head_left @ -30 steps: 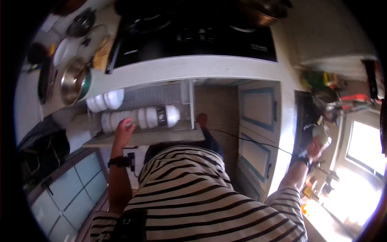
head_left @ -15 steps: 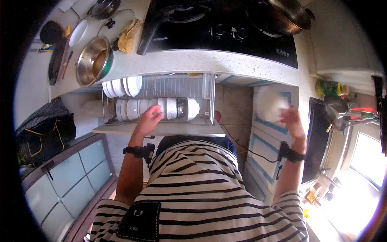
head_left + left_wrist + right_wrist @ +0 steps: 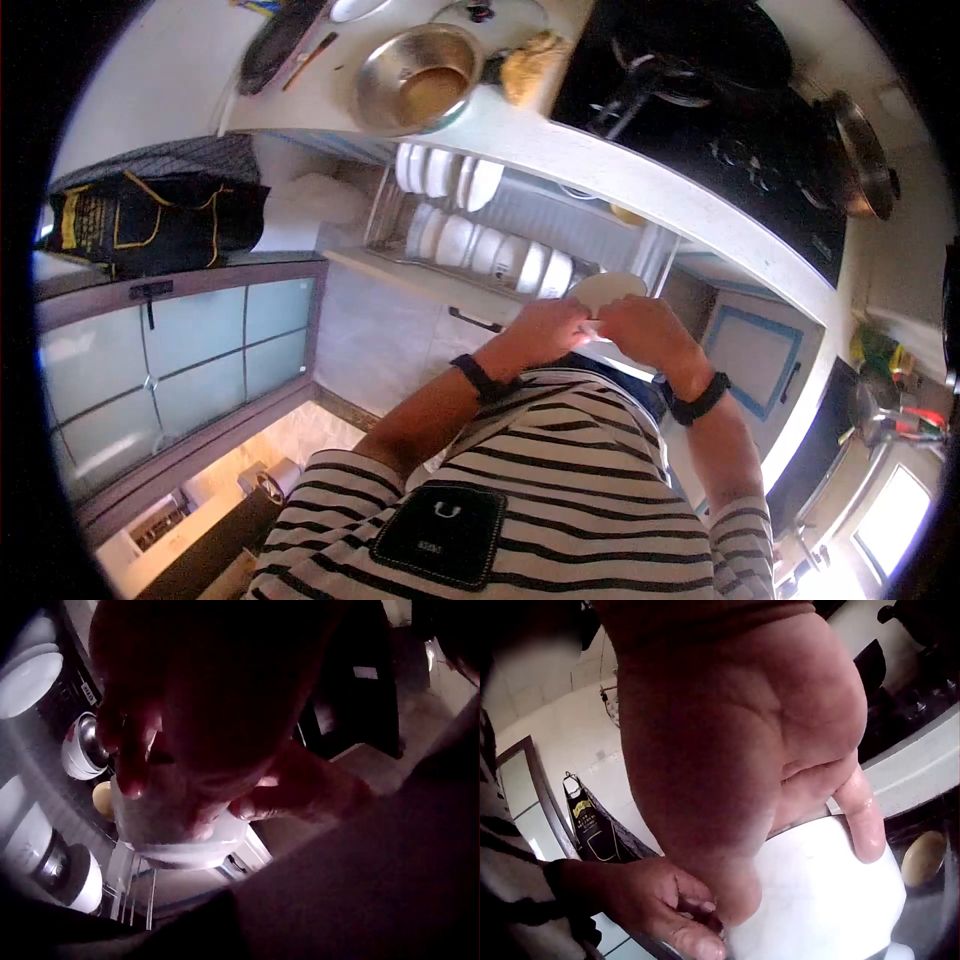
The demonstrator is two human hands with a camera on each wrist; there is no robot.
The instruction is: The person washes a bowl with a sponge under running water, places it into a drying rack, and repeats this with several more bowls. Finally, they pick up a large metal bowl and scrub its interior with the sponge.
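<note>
A white dish (image 3: 608, 288) is held up in front of the torso, just over the near right end of the open dish drawer. My right hand (image 3: 645, 328) grips it; in the right wrist view its fingers spread over the white surface (image 3: 817, 877). My left hand (image 3: 545, 332) meets the right at the near edge, fingers curled and pinching there. In the left wrist view the dish's pale rim (image 3: 187, 855) shows below the dark, shadowed fingers. Most of the near edge is hidden by both hands.
The drawer's wire rack holds a row of white bowls (image 3: 490, 250) and several upright plates (image 3: 440, 172). On the counter (image 3: 640, 165) above are a steel bowl (image 3: 440, 50) with brown contents and a black stove (image 3: 700, 100). A black bag (image 3: 150, 220) hangs at the left.
The right hand has swung in from the far right with the white dish. The left hand has left the bowls and joined it at the dish. The view has turned toward the left.
</note>
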